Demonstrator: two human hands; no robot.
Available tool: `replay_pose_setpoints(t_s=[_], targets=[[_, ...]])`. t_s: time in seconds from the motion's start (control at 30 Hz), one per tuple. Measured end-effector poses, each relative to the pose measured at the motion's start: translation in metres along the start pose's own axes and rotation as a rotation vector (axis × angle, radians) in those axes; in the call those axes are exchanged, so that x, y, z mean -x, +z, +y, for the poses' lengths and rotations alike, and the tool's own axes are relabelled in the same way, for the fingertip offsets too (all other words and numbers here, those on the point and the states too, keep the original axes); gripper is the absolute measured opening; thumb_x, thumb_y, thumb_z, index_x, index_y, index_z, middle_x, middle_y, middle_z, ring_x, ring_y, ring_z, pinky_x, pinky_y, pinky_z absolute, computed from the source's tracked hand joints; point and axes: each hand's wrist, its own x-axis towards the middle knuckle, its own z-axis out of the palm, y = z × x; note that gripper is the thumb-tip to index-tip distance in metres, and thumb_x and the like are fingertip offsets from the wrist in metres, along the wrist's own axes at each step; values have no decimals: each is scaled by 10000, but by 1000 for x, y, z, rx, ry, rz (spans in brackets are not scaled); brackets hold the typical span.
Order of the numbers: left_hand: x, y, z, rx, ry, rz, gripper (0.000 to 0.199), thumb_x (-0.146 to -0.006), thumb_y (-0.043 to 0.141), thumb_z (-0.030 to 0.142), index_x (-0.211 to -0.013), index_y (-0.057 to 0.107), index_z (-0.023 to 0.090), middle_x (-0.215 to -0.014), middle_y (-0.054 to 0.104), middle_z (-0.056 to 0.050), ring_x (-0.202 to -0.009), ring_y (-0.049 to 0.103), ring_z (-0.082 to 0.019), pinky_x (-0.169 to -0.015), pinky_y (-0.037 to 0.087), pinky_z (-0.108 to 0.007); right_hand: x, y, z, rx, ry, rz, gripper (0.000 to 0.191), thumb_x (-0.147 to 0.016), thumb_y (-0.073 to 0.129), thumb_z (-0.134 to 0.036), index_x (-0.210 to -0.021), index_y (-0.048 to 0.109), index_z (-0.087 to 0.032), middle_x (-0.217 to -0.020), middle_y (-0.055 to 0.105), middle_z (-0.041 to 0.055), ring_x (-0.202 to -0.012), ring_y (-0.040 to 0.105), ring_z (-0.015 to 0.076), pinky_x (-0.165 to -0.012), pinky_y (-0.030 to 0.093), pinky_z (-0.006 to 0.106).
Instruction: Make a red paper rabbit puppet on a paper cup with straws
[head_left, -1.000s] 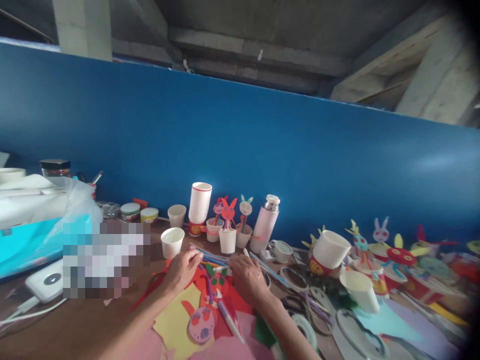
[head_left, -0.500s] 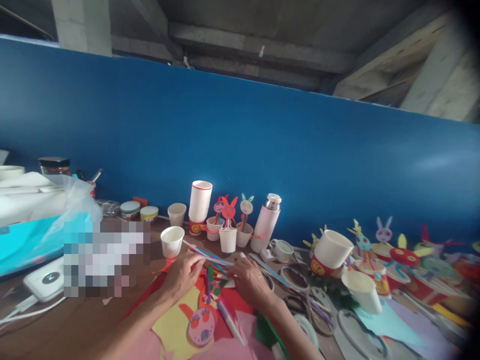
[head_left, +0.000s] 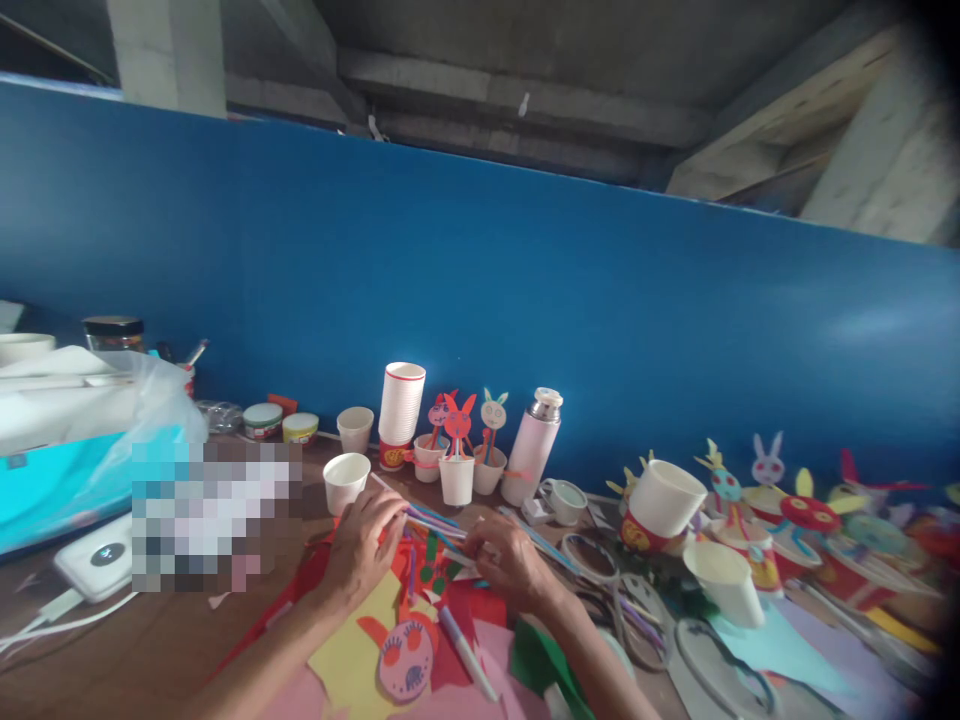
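Observation:
A loose bundle of thin coloured pipe cleaners [head_left: 431, 518] lies between my hands, purple, blue and pink. My left hand [head_left: 366, 540] is closed on its left end, the fingers bent down over the sticks. At the other end my right hand [head_left: 510, 558] has its fingers curled round the pipe cleaners, with the fingertips partly hidden. Below them a pink paper face [head_left: 406, 658] with orange ears and drawn eyes rests on yellow paper [head_left: 337, 650]. A white marker [head_left: 468, 654] lies to its right on red and pink paper. Small green paper pieces [head_left: 431, 575] are scattered under the bundle.
Paper cups with rabbit-faced figures [head_left: 457, 478] stand at the back, beside stacked cups [head_left: 401, 400] and a pink thermos [head_left: 531, 450]. A single cup [head_left: 346, 484] is near my left hand. Scissors, tape rolls and more cup figures [head_left: 810, 515] crowd the right. A power bank [head_left: 94, 558] lies left.
My right hand has shifted slightly right and its fingers are curled more. My left hand has moved a little, its fingers bent over the pipe cleaners. The pink face stays in place.

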Motion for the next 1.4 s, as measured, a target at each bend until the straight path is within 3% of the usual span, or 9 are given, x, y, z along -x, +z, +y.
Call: replay_pose_setpoints(t_s=[0.13,0.27,0.53,0.73,1.03,1.23,1.4], targets=[[2,1,2,-67,40,-16,218,-814,425,222,-957,589,204,-977,631,-64,-1008,489,-216,-843,365,-369,-1,-2,-1,-61,-16,24,269,-621,411,-32,-739,599,-185,-798,625,8,-793,551,142,-748,390,229],[5,0,2,-62,58,-45,202,-823,398,216,-888,589,198,-883,631,-60,-927,508,-208,-787,371,-347,0,-2,3,-73,61,70,242,-648,422,-67,-735,618,-179,-786,638,18,-756,563,149,-714,404,236],[13,-3,8,-13,130,-190,161,-777,382,188,-707,527,185,-732,580,-51,-751,502,-202,-730,380,-349,6,-6,12,-117,194,-85,225,-706,421,-121,-784,622,-184,-570,623,-26,-537,559,111,-527,389,185],[15,-6,13,68,93,-326,142,-736,381,155,-606,429,190,-641,530,-29,-672,477,-172,-638,372,-288,5,-3,11,-90,144,-3,272,-731,423,-136,-905,620,-203,-726,650,-5,-567,560,105,-546,393,190],[18,-2,9,150,126,-395,149,-701,386,164,-555,367,187,-535,456,5,-556,419,-133,-560,297,-253,5,-8,10,-22,149,52,237,-766,446,-189,-911,633,-189,-659,642,20,-559,556,121,-534,388,204],[17,-5,11,236,79,-466,171,-678,390,147,-542,295,188,-487,354,36,-493,357,-103,-517,257,-233,6,-8,20,-357,275,8,256,-751,412,-166,-927,597,-152,-517,598,-9,-459,539,119,-490,415,213],[18,-2,5,303,48,-467,178,-712,365,182,-547,298,188,-581,411,7,-548,415,-112,-528,294,-225,3,-14,26,-629,344,143,228,-771,443,-260,-909,568,-129,-522,615,0,-489,556,132,-523,433,236]])
